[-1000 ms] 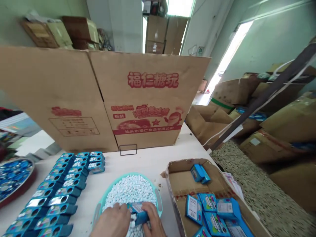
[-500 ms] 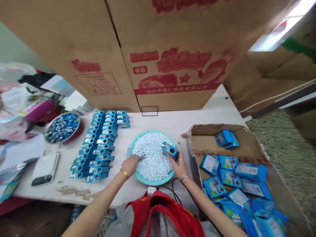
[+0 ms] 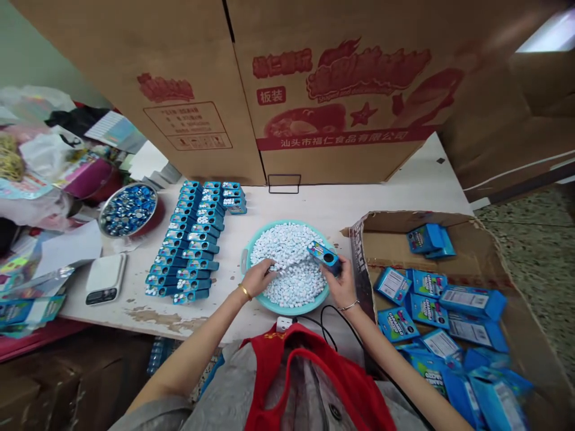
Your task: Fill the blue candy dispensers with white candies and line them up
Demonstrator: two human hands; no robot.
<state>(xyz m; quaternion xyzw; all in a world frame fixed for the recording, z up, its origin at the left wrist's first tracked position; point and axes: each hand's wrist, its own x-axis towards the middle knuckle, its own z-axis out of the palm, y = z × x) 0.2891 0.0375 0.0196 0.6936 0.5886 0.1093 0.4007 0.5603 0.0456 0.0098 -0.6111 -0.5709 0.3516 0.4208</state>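
A turquoise basin [image 3: 246, 248] full of small white candies [image 3: 294, 290] stands in front of me. Over its left half, my left hand [image 3: 257, 278] is closed around what looks like a small metal scoop [image 3: 279, 267], largely lost among the candies. On the other side of the basin, my right hand [image 3: 341, 284] grips a blue candy box [image 3: 324, 256], tilted, its round hole facing up. Rows of similar blue boxes [image 3: 197, 246] stand on the table to the left, several with white candies showing on top.
To the right, a cut-down carton [image 3: 381, 239] holds several blue boxes [image 3: 431, 308]. At left are a bowl of blue wrapped pieces [image 3: 128, 209], a white scale [image 3: 106, 278] and plastic bags [image 3: 40, 155]. Large cartons [image 3: 332, 120] wall off the back; a wire bracket [image 3: 284, 184] lies before them.
My left hand has moved a little further in over the candies, and the scoop's end is now less visible. My right hand keeps the box at the basin's right. The camera view has shifted.
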